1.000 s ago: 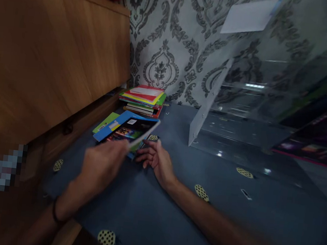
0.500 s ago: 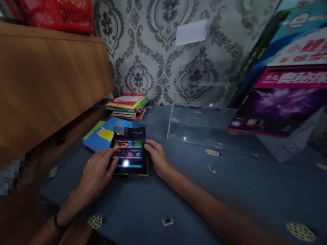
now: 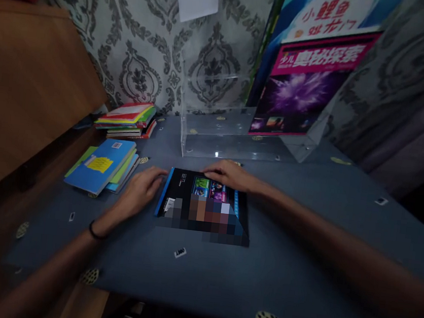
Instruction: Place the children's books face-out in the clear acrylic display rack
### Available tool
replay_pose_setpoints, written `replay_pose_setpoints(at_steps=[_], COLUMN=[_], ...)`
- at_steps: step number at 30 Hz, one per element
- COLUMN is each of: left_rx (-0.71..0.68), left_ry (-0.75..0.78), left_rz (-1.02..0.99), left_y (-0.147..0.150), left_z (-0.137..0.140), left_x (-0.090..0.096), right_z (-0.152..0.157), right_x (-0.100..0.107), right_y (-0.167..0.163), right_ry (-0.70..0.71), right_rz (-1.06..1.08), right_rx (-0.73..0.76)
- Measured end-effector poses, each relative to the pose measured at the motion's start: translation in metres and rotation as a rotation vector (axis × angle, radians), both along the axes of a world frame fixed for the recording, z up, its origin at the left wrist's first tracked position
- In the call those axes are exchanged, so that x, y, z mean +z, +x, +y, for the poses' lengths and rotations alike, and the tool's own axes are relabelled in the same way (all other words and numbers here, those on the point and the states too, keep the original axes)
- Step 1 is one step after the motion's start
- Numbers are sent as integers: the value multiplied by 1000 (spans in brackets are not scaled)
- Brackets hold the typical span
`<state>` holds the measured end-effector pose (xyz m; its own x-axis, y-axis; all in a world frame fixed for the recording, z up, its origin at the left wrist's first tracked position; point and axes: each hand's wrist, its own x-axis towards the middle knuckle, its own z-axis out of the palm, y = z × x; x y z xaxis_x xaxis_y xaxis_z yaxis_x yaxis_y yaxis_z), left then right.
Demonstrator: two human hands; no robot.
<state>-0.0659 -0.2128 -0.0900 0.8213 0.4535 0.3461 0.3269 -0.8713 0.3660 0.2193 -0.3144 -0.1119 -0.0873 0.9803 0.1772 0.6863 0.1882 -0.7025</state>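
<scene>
A dark book [image 3: 181, 188] with small bright pictures lies flat on the table, its blue spine to the left; part of its near side is blurred out. My left hand [image 3: 142, 187], with a black band at the wrist, is beside the spine, fingers loosely bent and thumb apart, fingertips close to the far left corner. At the book's far edge, my right hand [image 3: 229, 175] has its thumb over the cover and its fingers along the edge, closed on it. To the left lies a small pile topped by a blue book [image 3: 114, 160] with a yellow patch.
Against the patterned wall, a stack of thin colourful books [image 3: 127, 116] stands at the back left. A clear acrylic rack [image 3: 213, 146] holds upright magazines [image 3: 304, 90] at its right. A wooden cabinet [image 3: 27, 97] borders the left side of the blue tablecloth [image 3: 138, 268].
The dark book has been moved right, away from the blue book, and turned so its pictures face another way. My left hand has come off its cover. The view has shifted right.
</scene>
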Motion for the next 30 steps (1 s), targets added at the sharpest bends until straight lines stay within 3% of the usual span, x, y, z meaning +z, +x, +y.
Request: replay_pose_setpoints(at_steps=[5,10,14,19,30], left_rx=[-112,-158,-169,-186,-184], left_ry=[-42,-125,-197,-193,-187], left_rz=[-5,-59,-102,-121,-84], left_y=[31,38,35,35,32], left_z=[29,38,40,42,38], left_x=[-15,-32,-37,-42,-39], right_z=[0,-13,-30,-34,-25], right_x=[-8,-10,-6,-1,1], right_y=[-1,-28,-79,-115,-122], right_ry=[87,299,409,315,240], right_rz=[-86,-451,-474,-574,-565], right_rx=[27,-25,257,455,441])
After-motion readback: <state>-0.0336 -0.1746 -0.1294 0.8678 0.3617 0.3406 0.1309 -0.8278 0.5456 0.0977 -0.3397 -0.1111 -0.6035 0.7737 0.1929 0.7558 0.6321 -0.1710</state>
